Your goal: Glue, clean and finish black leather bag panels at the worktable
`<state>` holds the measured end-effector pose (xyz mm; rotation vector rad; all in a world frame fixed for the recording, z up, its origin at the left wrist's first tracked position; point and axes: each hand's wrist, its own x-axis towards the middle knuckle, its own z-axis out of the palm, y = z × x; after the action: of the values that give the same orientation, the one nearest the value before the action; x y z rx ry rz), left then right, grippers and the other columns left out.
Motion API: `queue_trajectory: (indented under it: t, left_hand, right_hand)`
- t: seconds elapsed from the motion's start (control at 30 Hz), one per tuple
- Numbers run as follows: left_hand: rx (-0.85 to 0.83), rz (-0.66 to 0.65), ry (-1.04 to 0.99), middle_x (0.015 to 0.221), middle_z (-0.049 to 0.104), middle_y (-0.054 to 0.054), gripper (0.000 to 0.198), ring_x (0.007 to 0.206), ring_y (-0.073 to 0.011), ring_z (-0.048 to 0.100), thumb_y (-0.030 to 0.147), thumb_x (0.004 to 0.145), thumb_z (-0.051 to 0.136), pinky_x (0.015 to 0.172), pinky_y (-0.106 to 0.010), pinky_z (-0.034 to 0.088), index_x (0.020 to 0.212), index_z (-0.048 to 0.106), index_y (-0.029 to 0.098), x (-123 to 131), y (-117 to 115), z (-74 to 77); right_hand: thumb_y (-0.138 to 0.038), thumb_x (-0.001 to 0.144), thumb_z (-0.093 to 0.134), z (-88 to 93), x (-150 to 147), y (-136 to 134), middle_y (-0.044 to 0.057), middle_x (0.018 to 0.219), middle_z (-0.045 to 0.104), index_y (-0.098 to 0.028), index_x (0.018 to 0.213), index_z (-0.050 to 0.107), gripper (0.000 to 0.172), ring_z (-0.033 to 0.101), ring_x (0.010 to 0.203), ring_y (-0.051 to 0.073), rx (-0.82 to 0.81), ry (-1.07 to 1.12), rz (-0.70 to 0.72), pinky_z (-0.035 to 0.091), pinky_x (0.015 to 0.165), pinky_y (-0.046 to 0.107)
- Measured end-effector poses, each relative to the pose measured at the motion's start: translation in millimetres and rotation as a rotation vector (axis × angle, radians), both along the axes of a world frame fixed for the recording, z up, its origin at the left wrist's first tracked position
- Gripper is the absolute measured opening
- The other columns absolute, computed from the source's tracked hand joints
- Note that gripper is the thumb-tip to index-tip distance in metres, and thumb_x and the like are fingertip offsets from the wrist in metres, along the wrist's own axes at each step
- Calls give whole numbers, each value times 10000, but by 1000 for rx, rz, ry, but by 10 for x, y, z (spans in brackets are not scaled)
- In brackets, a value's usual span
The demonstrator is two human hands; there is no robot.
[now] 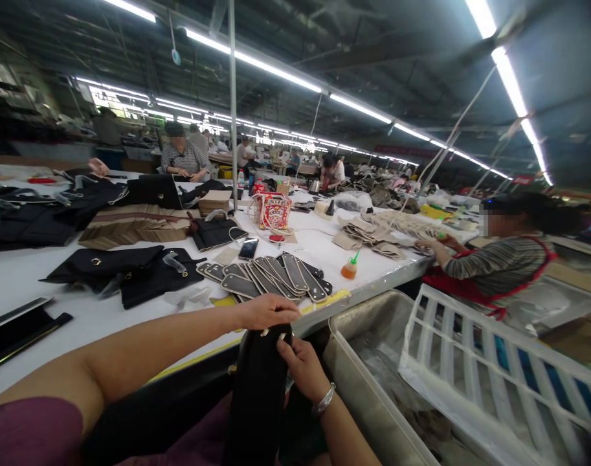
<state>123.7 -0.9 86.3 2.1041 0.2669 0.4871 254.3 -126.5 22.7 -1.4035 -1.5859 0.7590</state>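
A long black panel [256, 395] hangs upright in front of my body, below the table's front edge. My left hand [268, 312] is closed over its top end, the fingers bent across toward the right. My right hand [302, 364] grips the upper right edge, thumb on the near face and a silver bracelet on the wrist. What the fingers do behind the panel is hidden. Just beyond my hands, on the table, lies a fanned pile of dark strap-like pieces with pale edges [263, 275].
The white table [314, 249] carries black bags [105, 262], a phone [248, 248], a red patterned bag [273, 211] and an orange-filled bottle [349, 266]. At right stand a large bin [367, 382] and a white slatted crate [474, 362]. A co-worker [494, 259] sits beyond them.
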Motion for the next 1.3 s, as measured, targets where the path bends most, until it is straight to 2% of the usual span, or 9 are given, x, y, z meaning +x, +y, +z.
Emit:
queue_trajectory:
  t: [0.13,0.2,0.3,0.37,0.77,0.93,1.03,1.2,1.3]
  left_hand:
    - [-70,446,-284,635,422,28,391,594,-101,412,501,883,365,562,-214,341,772,500,152,-244,66,-188]
    - [-33,535,-257,565,335,40,459,550,-96,351,535,880,347,524,-219,291,631,420,157,-386,39,-365]
    - [64,390,-35,527,313,42,505,510,-89,321,590,823,423,478,-224,216,572,395,153,-501,-91,-581]
    - [148,328,65,541,357,35,487,516,-92,348,582,811,447,479,-222,212,593,433,147,-496,-181,-620]
    - [385,174,156,568,432,9,431,540,-111,412,452,892,330,518,-224,252,608,464,156,-248,-212,-352]
    - [470,278,115,683,488,2,383,644,-133,455,512,865,402,581,-228,289,734,496,164,-233,-152,-250]
    - [393,211,120,656,446,13,366,629,-123,432,471,878,387,590,-228,297,699,478,164,-227,-127,-221]
    - [70,172,72,591,366,33,380,569,-96,373,447,851,413,538,-208,284,607,417,155,-226,-197,-216]
    - [26,165,-25,580,399,35,351,570,-88,383,392,850,423,542,-202,285,604,459,144,-231,-295,-132]
  right_hand:
    - [-490,906,397,-14,66,-12,8,706,469,-141,756,509,396,418,654,132,-8,112,28,357,582,230]
    - [-486,900,422,-45,107,-9,18,715,483,-133,758,518,392,424,664,138,-21,169,23,363,591,236]
    - [-480,880,478,-83,150,6,38,757,526,-121,785,561,381,440,688,149,-64,271,28,377,611,245]
    - [-467,879,494,-81,160,14,53,814,559,-118,837,591,364,457,723,159,-82,313,50,388,632,251]
    - [-466,881,500,24,199,-94,44,773,572,-116,894,624,372,490,734,168,-78,387,33,395,647,254]
    - [-466,886,492,130,191,-127,42,782,576,-116,884,621,373,496,709,162,-86,353,52,396,642,253]
    - [-464,893,477,189,171,-128,40,766,575,-116,895,618,375,507,732,173,-74,292,64,404,658,257]
    - [-478,895,454,270,172,-162,47,791,574,-121,879,604,387,521,795,202,-45,139,62,410,692,261]
    - [-517,887,429,343,201,-192,48,762,564,-120,811,600,438,508,742,189,-25,-11,19,388,625,240]
